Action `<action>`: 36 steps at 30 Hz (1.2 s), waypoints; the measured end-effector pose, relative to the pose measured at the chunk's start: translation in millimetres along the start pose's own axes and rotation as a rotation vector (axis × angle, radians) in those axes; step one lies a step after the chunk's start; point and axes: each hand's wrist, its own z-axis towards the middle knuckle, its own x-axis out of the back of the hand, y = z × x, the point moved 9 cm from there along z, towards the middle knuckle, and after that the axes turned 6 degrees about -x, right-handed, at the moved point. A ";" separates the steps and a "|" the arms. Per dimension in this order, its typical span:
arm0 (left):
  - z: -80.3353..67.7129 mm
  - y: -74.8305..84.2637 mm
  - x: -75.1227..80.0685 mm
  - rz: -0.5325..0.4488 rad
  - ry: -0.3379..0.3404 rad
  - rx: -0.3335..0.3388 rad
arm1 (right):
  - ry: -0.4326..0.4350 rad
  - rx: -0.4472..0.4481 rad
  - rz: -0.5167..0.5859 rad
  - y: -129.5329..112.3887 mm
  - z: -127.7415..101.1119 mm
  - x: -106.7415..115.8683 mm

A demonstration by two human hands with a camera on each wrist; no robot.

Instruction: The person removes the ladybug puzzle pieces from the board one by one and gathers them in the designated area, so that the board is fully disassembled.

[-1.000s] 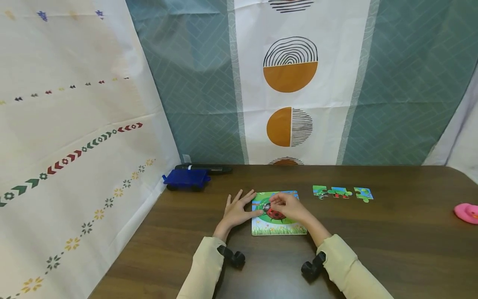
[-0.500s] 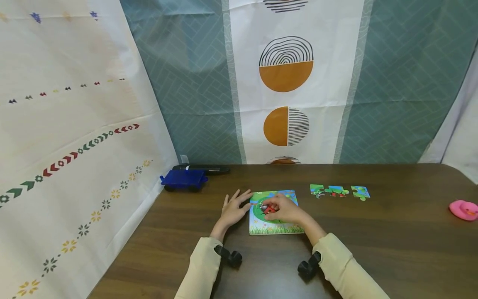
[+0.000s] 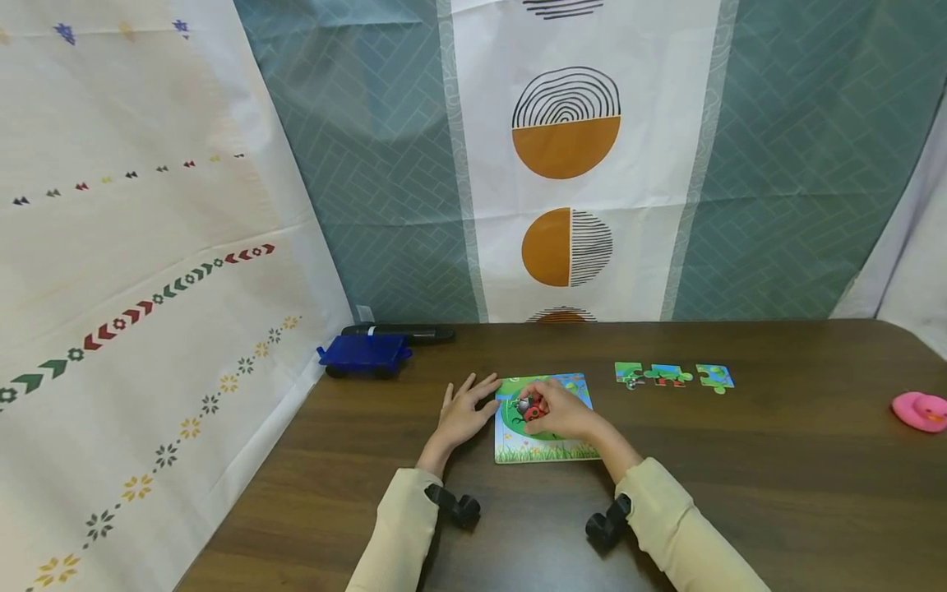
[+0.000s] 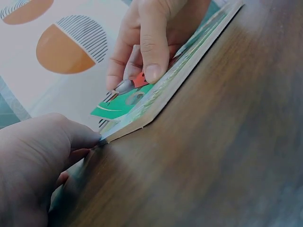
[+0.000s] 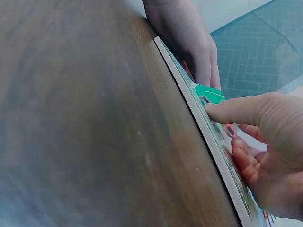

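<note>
"Pinching anything w/ the R hand (image 3: 565,413)?"

"Yep, a puzzle pc (image 4: 112,108). Thumb on the near side, fingers curled on the far side. Pc's mostly green, w/ a grey & red bit of ladybug."

"Where's it at?"

"Under the R fingertips, tilted over the picture board (image 3: 543,453). Can't tell if its low edge touches."

"& the L hand (image 3: 459,419)?"

"Fingers spread & fairly straight, thumb tip at the board's L edge. Board's flat on the table (image 3: 333,493), b/w both hands, grass strip nearest the sleeves (image 3: 399,518)."

"Other pcs?"

"Three loose pcs (image 3: 670,373), in a row, beyond the R hand & off to its R. Way out R of that hand, a pink duck (image 3: 920,410)."

"Past the L hand?"

"Blue toy cart (image 3: 364,353), beyond it & to its L, w/ a black marker (image 3: 425,335) just behind."

"On the wrists?"

"Small black gadgets (image 3: 466,511), one per cuff. Straight ahead of both hands, past the table, hangs a patterned cloth (image 3: 392,181)."
</note>
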 end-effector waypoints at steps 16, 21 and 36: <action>2.4 4.8 -0.2 -0.001 -0.003 0.002 | -0.042 0.008 0.193 3.6 1.5 -3.2; 2.0 5.0 -0.2 -0.006 -0.004 0.001 | -0.039 -0.001 0.194 3.5 0.9 -5.0; 0.4 0.8 -0.5 0.007 -0.003 -0.009 | -0.048 0.033 0.142 -3.8 -1.9 -8.8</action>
